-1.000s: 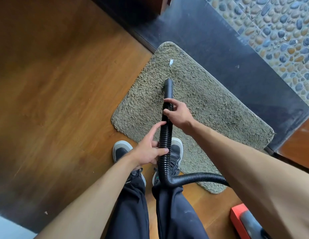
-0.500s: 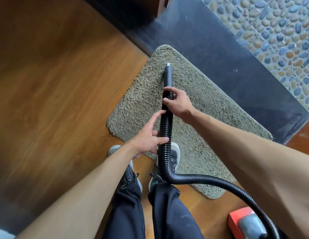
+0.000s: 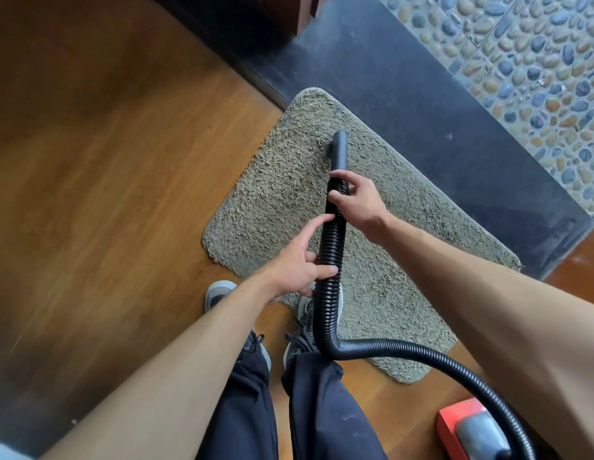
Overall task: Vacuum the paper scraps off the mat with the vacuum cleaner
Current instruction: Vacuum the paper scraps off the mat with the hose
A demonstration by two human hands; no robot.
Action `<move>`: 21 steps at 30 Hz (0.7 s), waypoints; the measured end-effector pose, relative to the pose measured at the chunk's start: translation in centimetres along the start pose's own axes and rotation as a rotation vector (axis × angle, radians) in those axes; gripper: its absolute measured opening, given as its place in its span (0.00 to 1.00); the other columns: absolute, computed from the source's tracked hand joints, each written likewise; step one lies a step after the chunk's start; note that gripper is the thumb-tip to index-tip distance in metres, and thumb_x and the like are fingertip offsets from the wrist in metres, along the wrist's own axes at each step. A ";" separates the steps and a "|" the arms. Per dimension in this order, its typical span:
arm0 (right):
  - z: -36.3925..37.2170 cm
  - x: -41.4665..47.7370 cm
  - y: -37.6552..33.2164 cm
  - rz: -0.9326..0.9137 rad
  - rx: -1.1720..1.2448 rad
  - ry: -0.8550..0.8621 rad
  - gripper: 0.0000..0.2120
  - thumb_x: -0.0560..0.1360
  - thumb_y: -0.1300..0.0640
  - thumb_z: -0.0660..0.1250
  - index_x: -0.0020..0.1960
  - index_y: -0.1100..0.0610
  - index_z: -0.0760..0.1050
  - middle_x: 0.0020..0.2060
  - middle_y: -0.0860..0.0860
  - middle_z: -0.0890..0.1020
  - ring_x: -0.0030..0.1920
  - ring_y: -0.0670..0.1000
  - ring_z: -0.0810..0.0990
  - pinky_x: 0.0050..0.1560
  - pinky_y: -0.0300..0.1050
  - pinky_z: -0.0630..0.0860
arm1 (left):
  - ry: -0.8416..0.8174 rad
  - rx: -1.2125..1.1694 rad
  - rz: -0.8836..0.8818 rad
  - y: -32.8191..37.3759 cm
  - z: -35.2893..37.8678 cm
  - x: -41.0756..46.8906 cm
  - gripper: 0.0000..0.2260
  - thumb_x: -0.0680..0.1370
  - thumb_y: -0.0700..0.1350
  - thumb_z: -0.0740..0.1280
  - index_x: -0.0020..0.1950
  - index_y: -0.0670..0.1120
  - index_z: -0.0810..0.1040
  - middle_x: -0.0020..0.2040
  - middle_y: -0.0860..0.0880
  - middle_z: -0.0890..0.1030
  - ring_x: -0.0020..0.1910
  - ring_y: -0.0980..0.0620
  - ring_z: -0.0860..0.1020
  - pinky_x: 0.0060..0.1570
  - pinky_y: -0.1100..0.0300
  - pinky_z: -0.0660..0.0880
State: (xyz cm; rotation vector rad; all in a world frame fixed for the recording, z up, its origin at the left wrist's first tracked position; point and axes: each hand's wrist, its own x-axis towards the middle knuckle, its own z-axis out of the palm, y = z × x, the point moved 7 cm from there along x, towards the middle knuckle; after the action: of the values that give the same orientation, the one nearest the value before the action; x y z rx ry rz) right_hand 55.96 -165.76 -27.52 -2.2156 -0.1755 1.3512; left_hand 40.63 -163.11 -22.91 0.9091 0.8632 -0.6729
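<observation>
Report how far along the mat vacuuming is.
Done: no paper scraps show on the visible part of the mat. In hand: the right hand and the left hand both hold the hose, with the nozzle tip down near the mat's far end. Left: probably only checking the parts of the mat hidden from this view.

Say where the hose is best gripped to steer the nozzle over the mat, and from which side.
Grip the hose on its ribbed stretch just behind the smooth nozzle, coming from the right, as the right hand does: the ribs give purchase and that spot steers the tip. The left hand steadies lower down from the left, above the bend.
</observation>
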 end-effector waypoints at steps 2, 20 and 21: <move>0.0 -0.4 0.5 0.025 0.014 -0.012 0.27 0.63 0.49 0.66 0.63 0.45 0.77 0.49 0.53 0.82 0.50 0.56 0.84 0.56 0.58 0.80 | -0.012 -0.004 -0.002 -0.3 0.3 -0.2 0.39 0.77 0.32 0.67 0.73 0.70 0.58 0.55 0.40 0.83 0.51 0.43 0.85 0.42 0.46 0.82; 8.2 -3.9 -0.5 -0.011 -0.130 -0.255 0.24 0.73 0.58 0.68 0.68 0.51 0.74 0.55 0.57 0.83 0.52 0.55 0.83 0.59 0.54 0.79 | 0.113 -0.222 -0.030 -6.6 -1.3 -5.9 0.37 0.78 0.31 0.67 0.71 0.70 0.61 0.53 0.37 0.83 0.47 0.43 0.84 0.38 0.49 0.81; 8.8 -4.1 -0.6 -0.022 -0.149 -0.279 0.24 0.73 0.58 0.68 0.68 0.51 0.74 0.56 0.57 0.82 0.52 0.56 0.83 0.59 0.54 0.79 | 0.126 -0.239 -0.030 -7.0 -1.3 -6.3 0.37 0.78 0.31 0.67 0.71 0.69 0.61 0.50 0.38 0.83 0.46 0.44 0.84 0.36 0.51 0.81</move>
State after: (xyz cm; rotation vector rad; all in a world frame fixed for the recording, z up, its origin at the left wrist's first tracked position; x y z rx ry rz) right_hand 46.50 -163.51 -27.11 -2.1252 -0.4119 1.6802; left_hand 31.43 -164.30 -20.63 0.7300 1.0478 -0.5285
